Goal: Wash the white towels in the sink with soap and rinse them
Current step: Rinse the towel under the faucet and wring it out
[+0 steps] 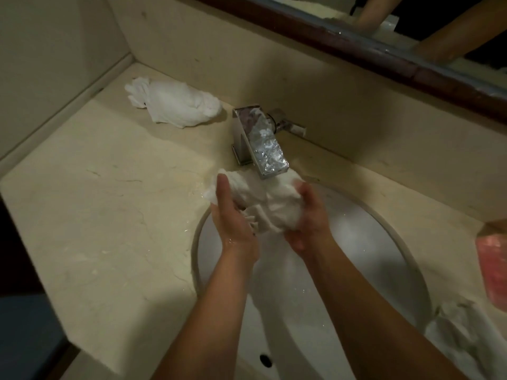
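Over the sink (pixel 397 237), both hands grip one bunched white towel (pixel 270 204) under the faucet (pixel 263 149): left hand (pixel 233 215), right hand (pixel 310 218) clutching opposite ends, its length running left-right.

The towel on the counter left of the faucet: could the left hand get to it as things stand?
Probably yes. Bare counter lies between the left hand and that crumpled towel, nothing in the way. But the hand grips the towel under the faucet and would need to let go first.
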{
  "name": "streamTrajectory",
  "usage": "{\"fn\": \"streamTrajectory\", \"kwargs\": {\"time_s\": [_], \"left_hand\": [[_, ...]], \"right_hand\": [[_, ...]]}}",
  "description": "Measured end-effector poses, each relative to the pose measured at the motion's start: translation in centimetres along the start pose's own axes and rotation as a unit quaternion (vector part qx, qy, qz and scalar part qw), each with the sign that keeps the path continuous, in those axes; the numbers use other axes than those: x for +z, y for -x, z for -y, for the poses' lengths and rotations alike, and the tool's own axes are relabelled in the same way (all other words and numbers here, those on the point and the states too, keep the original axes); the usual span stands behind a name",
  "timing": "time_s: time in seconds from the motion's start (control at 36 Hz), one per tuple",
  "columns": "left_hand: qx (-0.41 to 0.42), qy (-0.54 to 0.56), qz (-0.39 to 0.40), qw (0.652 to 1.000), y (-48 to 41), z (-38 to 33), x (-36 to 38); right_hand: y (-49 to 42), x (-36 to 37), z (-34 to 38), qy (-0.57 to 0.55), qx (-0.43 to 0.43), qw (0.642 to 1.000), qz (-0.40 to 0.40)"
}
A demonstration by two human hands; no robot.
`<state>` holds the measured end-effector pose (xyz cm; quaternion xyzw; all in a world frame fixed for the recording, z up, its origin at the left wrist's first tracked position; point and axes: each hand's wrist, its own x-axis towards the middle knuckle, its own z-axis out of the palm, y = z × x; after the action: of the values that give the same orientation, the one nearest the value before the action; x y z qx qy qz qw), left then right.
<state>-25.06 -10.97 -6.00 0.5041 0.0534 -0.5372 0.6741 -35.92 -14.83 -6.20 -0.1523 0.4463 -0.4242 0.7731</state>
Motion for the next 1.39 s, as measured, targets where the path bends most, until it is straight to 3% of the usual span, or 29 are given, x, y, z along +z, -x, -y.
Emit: {"fn": "streamTrajectory", "kwargs": {"time_s": [0.17,0.28,0.44,0.61,0.72,0.92,1.11,1.28,1.39], "left_hand": [[-0.03,0.096,-0.025,0.995,0.1,1.4,0.4],[-0.029,0.081,-0.021,0.996,0.7,1.7,1.0],[-0.017,0.115,0.012,0.993,0.8,1.6,1.7],[0.012,0.105,-0.051,0.993,0.5,1.1,2.6],[0.011,0.109,-0.07,0.991,0.1,0.8,2.7],[-0.007,0.103,-0.05,0.993,-0.7,1.6,1.7],[0.046,-0.023,-0.035,0.998,-0.3,2.1,1.0],[-0.07,-0.005,0.023,0.997,0.8,0.9,1.4],[0.011,0.0,-0.034,0.999,0.2,0.0,2.0]], "right_hand": [[0.9,-1.3,0.1,0.078,-0.081,0.993,-0.037],[1.8,-1.9,-0.3,0.076,-0.082,0.993,-0.022],[1.7,-1.4,0.4,0.098,-0.079,0.989,-0.08],[0.5,0.6,-0.1,0.099,-0.144,0.966,-0.191],[0.1,0.6,-0.4,0.067,-0.14,0.964,-0.215],[0.2,-0.2,-0.4,0.104,-0.131,0.965,-0.2],[1.1,-0.5,-0.6,0.048,-0.143,0.975,-0.163],[1.8,-0.5,0.1,0.115,-0.163,0.975,-0.093],[2.0,-0.2,0.0,0.079,-0.108,0.988,-0.072]]}}
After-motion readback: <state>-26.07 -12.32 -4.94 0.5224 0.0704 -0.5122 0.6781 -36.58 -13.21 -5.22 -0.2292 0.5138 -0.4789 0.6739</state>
